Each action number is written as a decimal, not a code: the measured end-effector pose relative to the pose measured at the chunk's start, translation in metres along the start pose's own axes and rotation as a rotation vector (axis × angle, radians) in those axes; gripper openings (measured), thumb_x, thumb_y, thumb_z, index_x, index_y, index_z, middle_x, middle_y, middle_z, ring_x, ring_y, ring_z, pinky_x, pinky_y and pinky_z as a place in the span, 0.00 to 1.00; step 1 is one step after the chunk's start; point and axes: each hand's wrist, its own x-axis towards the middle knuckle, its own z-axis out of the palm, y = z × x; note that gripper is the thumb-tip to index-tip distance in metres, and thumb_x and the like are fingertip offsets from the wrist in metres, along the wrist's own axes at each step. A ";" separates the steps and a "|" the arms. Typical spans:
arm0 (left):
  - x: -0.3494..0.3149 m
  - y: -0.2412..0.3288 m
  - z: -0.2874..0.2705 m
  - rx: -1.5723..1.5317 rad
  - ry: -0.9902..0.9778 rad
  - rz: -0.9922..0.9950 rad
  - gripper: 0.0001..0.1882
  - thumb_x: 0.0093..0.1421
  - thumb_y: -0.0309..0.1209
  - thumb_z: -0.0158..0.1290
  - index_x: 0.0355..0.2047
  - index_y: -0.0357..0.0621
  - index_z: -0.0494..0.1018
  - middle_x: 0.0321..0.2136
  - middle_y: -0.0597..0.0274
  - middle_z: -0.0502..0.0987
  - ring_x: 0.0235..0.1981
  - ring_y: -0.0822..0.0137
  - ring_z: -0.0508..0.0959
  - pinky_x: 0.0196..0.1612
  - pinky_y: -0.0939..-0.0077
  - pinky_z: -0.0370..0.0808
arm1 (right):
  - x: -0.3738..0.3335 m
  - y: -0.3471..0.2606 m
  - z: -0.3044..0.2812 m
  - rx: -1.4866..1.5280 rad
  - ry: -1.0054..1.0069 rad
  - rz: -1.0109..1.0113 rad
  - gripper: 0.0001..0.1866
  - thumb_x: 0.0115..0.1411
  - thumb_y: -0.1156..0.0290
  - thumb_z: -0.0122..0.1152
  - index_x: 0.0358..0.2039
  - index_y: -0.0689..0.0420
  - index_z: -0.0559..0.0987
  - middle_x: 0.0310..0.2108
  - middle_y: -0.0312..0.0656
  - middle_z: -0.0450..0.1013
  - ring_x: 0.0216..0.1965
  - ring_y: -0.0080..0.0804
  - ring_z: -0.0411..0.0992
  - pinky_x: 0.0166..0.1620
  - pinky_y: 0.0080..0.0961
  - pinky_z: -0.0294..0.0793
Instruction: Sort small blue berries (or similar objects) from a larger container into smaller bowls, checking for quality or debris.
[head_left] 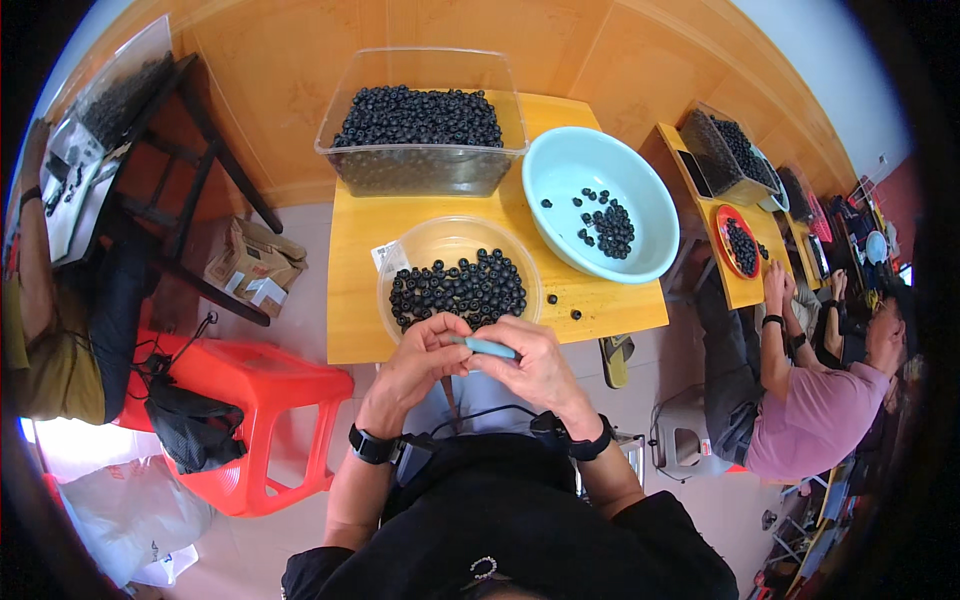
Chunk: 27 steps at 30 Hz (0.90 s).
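My right hand [533,362] is closed round a slim light-blue tool handle [490,347]; the tool's working end is hidden by fingers. Pinched against its tip is my left hand [428,358], and whatever those fingers hold is too small to make out. Both hands are in front of the table's near edge, just below a clear round tub [388,312]. Inside the tub lie many black, bead-like round pieces [460,288], some showing a hole. Two loose black pieces [576,314] rest on the wood to the right of the tub.
On the yellow table [352,235] stand a clear box [420,172] heaped with black pieces and a pale-blue basin [643,262] holding some. A red stool [250,375] and a cardboard box [255,262] are at left. People sit at tables on both sides.
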 end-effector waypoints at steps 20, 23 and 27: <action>0.009 0.003 -0.005 1.088 0.423 0.128 0.08 0.46 0.20 0.57 0.29 0.38 0.75 0.24 0.58 0.77 0.27 0.66 0.77 0.33 0.76 0.73 | -0.009 0.056 -0.024 -0.257 0.516 0.237 0.10 0.52 0.76 0.60 0.36 0.62 0.78 0.22 0.48 0.73 0.20 0.32 0.70 0.25 0.26 0.68; 0.019 -0.010 -0.010 1.473 0.386 0.229 0.10 0.44 0.22 0.58 0.30 0.40 0.73 0.24 0.55 0.74 0.27 0.59 0.76 0.32 0.67 0.73 | -0.013 0.052 -0.017 -0.213 0.408 0.298 0.09 0.51 0.75 0.60 0.34 0.61 0.79 0.22 0.48 0.74 0.20 0.35 0.71 0.25 0.27 0.68; 0.026 -0.017 -0.001 1.641 0.414 0.297 0.08 0.44 0.22 0.56 0.26 0.41 0.70 0.26 0.52 0.71 0.30 0.50 0.74 0.33 0.58 0.71 | -0.016 0.060 -0.011 -0.194 0.418 0.215 0.08 0.51 0.74 0.61 0.33 0.61 0.79 0.25 0.49 0.75 0.25 0.42 0.74 0.28 0.29 0.71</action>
